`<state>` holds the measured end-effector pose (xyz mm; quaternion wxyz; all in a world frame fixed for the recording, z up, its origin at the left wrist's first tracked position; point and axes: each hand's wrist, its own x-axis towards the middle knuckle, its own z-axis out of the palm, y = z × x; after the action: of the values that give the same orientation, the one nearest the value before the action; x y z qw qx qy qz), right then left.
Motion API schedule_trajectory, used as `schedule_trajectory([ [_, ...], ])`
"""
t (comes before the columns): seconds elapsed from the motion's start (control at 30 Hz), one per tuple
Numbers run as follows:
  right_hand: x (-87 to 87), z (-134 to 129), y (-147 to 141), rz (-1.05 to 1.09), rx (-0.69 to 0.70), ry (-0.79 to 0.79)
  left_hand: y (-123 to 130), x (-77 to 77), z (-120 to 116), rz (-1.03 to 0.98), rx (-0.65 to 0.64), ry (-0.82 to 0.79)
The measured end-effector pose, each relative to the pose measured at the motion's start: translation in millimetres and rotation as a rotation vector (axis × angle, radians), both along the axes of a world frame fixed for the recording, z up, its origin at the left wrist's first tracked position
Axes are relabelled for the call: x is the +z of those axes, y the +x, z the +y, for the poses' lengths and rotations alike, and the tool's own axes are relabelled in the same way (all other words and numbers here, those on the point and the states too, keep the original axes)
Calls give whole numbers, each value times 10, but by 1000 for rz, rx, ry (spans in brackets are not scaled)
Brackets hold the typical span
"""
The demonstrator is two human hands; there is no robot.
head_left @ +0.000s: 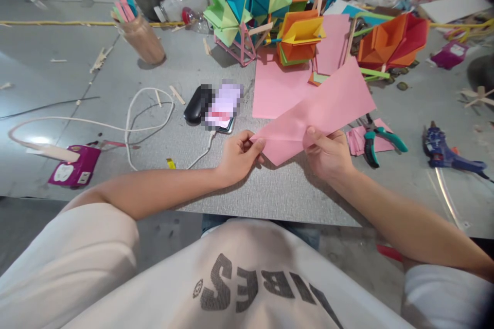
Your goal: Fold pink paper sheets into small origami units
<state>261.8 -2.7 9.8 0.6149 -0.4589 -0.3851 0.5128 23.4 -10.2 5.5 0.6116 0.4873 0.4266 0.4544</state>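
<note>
A sheet of pink paper point(328, 100) is held up between both hands over the near part of the grey table. My left hand point(242, 157) pinches its left corner between thumb and fingers. Along the lower edge, my right hand point(330, 151) grips the paper with the thumb on top and the fingers hidden beneath. A faint crease runs across the paper between the two thumbs. Behind it lies more pink paper point(278, 85), flat on the table and partly covered. Teal-handled pliers point(386, 139) rest on small pink paper pieces point(357, 141) right of my right hand.
Folded paper structures point(270, 0) in blue, green and orange stand at the back, with an orange-red one point(393, 41) farther right. A phone point(224, 105) on a white cable and a black case point(198, 104) lie left. A blue glue gun point(450, 151) lies right; a stick-filled cup point(142, 41) stands back left.
</note>
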Motion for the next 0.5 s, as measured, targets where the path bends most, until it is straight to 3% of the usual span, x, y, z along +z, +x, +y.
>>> schedule_trajectory([
  [0.3, 107, 5, 85, -90, 94, 21, -37, -40, 18, 35, 63, 98],
  [0.4, 189, 4, 214, -193, 296, 241, -32, -66, 52, 1, 125, 124],
  [0.5, 254, -5, 328, -422, 538, 417, -19, -85, 85, -157, 137, 30],
])
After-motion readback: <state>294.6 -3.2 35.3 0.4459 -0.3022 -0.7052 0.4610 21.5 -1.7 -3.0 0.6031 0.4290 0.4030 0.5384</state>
